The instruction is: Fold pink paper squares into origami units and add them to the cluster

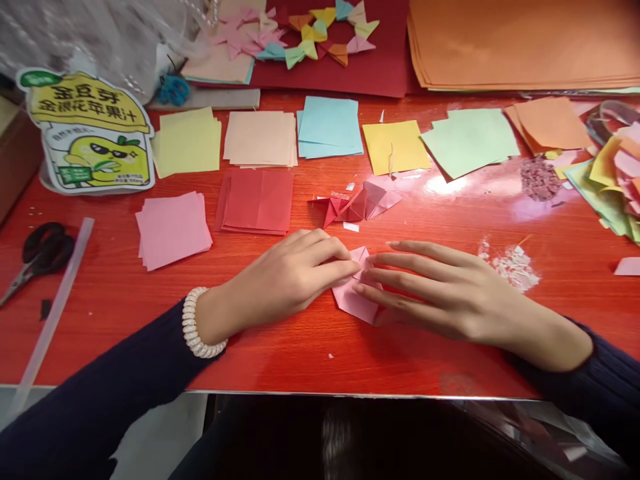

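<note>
A partly folded pink paper (pixel 356 301) lies on the red table (pixel 300 360) between my hands. My left hand (pixel 295 270) presses its fingertips on the paper's upper left part, its fingers held together. From the right, my right hand (pixel 440 287) reaches over the paper's right edge, fingers stretched out and apart, the fingertips touching it. Just beyond the hands sit joined folded pieces (pixel 357 203) in red and pink. A stack of pink squares (pixel 174 230) and a stack of red squares (pixel 257 201) are to the left of them.
Stacks of coloured squares (pixel 330 127) line the back. At the left are black-handled scissors (pixel 47 250), a translucent strip (pixel 57 307) and a juice pouch (pixel 97 137). White scraps (pixel 517 267) lie beyond my right hand. A colourful paper ring (pixel 305 50) rests on red sheets.
</note>
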Available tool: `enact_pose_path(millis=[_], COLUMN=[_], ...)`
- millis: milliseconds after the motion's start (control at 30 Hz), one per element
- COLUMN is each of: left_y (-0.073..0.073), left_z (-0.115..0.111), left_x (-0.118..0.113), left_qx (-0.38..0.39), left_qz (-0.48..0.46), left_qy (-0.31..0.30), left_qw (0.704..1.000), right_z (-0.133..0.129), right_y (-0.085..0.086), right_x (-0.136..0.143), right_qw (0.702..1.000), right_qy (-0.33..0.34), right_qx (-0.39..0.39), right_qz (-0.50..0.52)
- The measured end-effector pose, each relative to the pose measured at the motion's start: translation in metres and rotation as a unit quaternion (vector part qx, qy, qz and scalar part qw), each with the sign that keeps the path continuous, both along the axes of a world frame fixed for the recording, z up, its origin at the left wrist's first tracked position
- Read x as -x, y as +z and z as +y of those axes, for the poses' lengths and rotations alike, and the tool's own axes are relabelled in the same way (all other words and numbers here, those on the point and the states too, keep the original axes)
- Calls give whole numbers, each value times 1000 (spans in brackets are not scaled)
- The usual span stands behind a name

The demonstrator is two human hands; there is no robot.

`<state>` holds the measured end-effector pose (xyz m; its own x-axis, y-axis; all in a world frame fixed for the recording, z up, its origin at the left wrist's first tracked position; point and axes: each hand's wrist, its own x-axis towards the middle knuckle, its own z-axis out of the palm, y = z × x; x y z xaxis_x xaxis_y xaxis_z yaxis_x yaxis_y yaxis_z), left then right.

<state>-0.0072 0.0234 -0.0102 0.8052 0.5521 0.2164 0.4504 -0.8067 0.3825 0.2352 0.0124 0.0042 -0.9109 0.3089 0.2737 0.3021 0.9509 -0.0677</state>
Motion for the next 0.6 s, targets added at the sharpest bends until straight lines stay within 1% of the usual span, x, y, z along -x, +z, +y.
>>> enact_pose_path(millis=[67,133,200,267,333,400,433,533,600], left_y=[0,0,0,0,1,0,0,-1,-1], left_z=[0,0,0,0,0,0,0,0,0], left_x=[0,0,0,0,1,1,1,0,0], left_qx=[7,13,15,16,17,16,16,15,12], left_qz=[5,5,3,3,5,4,4,5,4], left_qy=[0,-1,-3,-4,-5,-6,-5,-3,-4], left_qw=[1000,1000,1000,1000,1000,1000,1000,1000,1000], right_z=[-3,-5,-5,-4,-3,-4,-4,-8,-11], right_y=[-1,-2,-2,-2,-1,-1,-1,-4,-6], right_x=[3,4,3,2,2,5,7,13,13], right_qw=[999,999,998,999,999,996,995,992,994], right_qy=[-18,-17,-11,-10,-18,-48,-67,-105,-96], right_qx=[-25,-49,-58,-30,25,70,80,72,41], right_qz=[-14,-15,-11,-12,-16,-12,-5,15,12])
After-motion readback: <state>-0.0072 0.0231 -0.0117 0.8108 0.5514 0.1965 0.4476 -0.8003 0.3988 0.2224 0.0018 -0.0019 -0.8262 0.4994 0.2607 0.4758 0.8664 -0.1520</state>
